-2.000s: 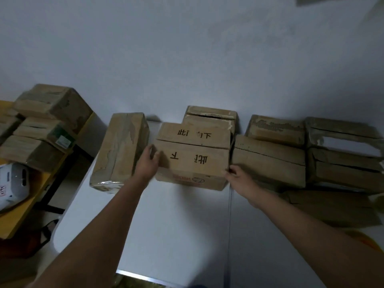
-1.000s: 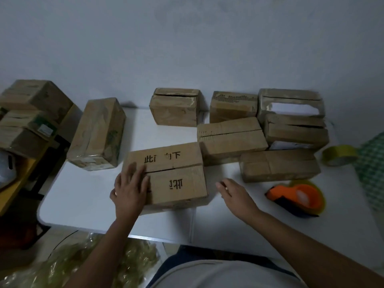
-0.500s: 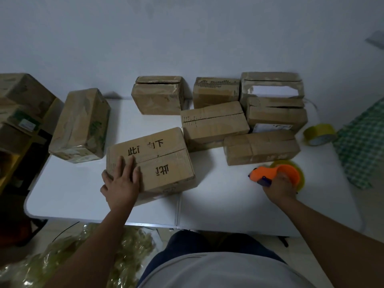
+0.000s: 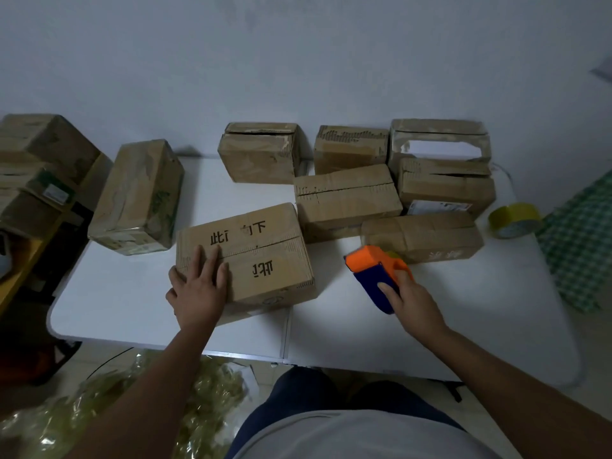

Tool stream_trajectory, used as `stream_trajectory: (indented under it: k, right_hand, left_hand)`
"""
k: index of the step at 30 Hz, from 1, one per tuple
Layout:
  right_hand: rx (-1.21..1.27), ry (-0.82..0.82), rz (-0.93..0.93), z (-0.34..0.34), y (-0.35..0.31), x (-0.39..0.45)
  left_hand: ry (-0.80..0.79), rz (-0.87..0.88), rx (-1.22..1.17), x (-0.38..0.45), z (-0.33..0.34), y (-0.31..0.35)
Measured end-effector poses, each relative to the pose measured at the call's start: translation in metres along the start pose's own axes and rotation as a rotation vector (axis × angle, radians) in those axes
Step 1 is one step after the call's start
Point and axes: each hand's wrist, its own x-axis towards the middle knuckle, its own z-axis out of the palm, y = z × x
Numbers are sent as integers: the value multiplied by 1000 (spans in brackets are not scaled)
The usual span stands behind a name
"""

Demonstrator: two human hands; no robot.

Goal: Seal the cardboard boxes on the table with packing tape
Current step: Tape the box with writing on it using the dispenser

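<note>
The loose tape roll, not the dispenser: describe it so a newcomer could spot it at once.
Start at the white table and go to its far right edge, past the row of cardboard boxes. The loose tape roll lies there alone, beside green checked cloth. It is a yellowish ring, bare of any handle.

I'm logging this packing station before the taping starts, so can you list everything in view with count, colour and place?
printed cardboard box: one, brown, black characters on top, front centre of table, seam untaped.
other cardboard boxes: six, brown, on the table behind and beside it.
stacked boxes: several, brown, on the side table at far left.
tape dispenser: one, orange and blue, just right of the printed box.
tape roll: one, yellowish, right end of table.
table: one, white.
checked cloth: green and white, far right.
crumpled plastic: clear, on the floor.
left hand: flat on the printed box.
right hand: grip closed on the dispenser.
</note>
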Motion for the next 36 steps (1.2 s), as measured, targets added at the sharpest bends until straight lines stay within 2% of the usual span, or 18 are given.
stream_trajectory:
  k: [6,9,11,13,16,19,21,28,36]
  right_hand:
    - [236,5,-188,-28,-95,16]
    - [343,-37,-149,-33,-133,27]
    - [392,-62,-112,-29,-151,36]
    - [373,-79,-67,-21,-161,45]
    - [301,-22,42,-10,-162,57]
    - [326,57,169,-7,-156,69]
    - [317,89,183,-5,-156,76]
    - [160,179,8,-3,-192,92]
    - [112,125,-119,15,-225,95]
  left_hand:
    - [-43,109,9,10,-9,-16]
    - [-68,207,28,21,-20,-36]
    - [-87,336,77,32,-26,-53]
    - [-107,441,98,44,-31,-67]
    - [-139,491,108,55,-33,-76]
    - [-127,456,124,53,-32,-72]
    - [-123,408,109,50,-33,-65]
    - [-114,313,107,54,-31,-31]
    - [-118,410,97,66,-28,-9]
